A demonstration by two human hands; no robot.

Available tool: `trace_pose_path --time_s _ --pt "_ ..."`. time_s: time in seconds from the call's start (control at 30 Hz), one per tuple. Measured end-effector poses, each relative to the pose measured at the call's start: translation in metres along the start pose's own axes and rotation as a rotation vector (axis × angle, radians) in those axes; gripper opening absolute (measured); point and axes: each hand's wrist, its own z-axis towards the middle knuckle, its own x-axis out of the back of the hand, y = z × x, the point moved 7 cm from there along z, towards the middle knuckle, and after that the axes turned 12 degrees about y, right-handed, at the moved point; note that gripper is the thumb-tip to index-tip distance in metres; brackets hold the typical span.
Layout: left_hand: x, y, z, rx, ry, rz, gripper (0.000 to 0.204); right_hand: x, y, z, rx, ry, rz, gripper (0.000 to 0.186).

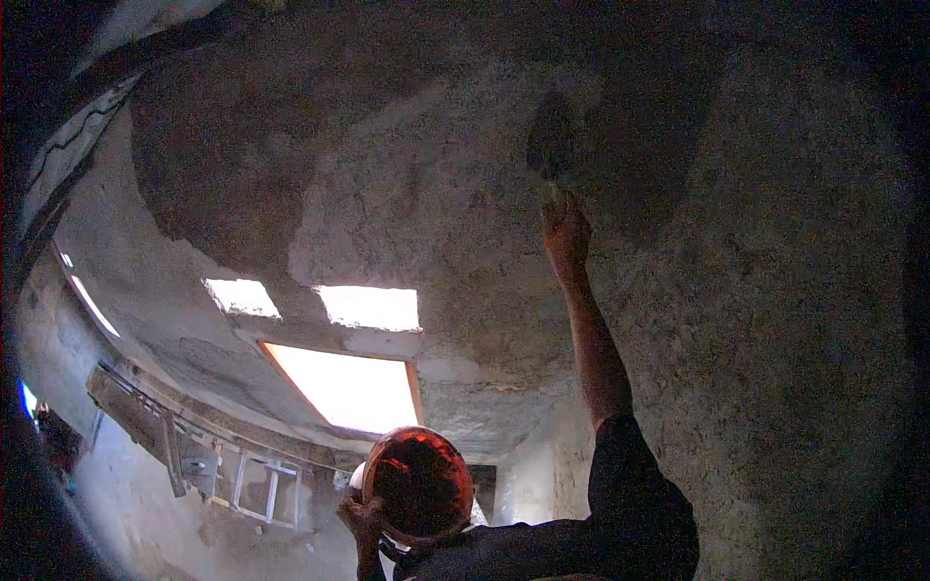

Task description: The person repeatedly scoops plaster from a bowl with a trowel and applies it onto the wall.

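Note:
My right arm is stretched far up along a rough grey wall (775, 290). My right hand (566, 232) is closed round the handle of a pointed trowel (554, 136), whose dark blade lies at or close to the wall. Low in the view, my left hand (361, 520) grips the side of a round orange-red bucket (463, 476). The bucket's mouth faces me and its inside is dark, with reddish light along the wall. What it contains is too dark to tell.
Two small bright openings (370, 308) sit beside a larger wood-framed window (344, 387). Darker patches (223, 145) mark the wall surface. Down at the lower left are a pale ladder-like frame (271, 489) and a wooden plank (172, 453).

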Motion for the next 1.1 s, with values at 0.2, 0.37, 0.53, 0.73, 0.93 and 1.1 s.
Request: trace_pose_path --time_s 0.2,0.37,0.53,0.73,0.93,1.1 --pt "-0.004 0.011 0.003 -0.133 -0.013 -0.045 0.034 -0.026 -0.029 0.069 -0.029 0.006 0.054 0.048" --pt "-0.007 0.008 0.003 -0.067 -0.1 0.063 0.035 -0.046 -0.042 0.102 -0.529 -0.493 0.684 0.042" --pt "-0.003 -0.02 -0.005 -0.021 -0.044 0.198 0.035 -0.023 -0.01 0.088 -0.223 -0.09 0.695 0.047" --pt "0.01 -0.003 -0.006 -0.039 -0.033 0.282 0.034 -0.022 -0.031 0.08 0.006 0.182 0.057 0.048" --pt "0.007 0.019 -0.004 -0.035 -0.052 -0.077 0.029 -0.092 -0.091 0.091 0.054 0.076 0.293 0.046" --pt "0.003 0.02 -0.005 -0.036 -0.024 -0.026 0.03 -0.096 -0.166 0.074 0.24 -0.299 0.251 0.045"
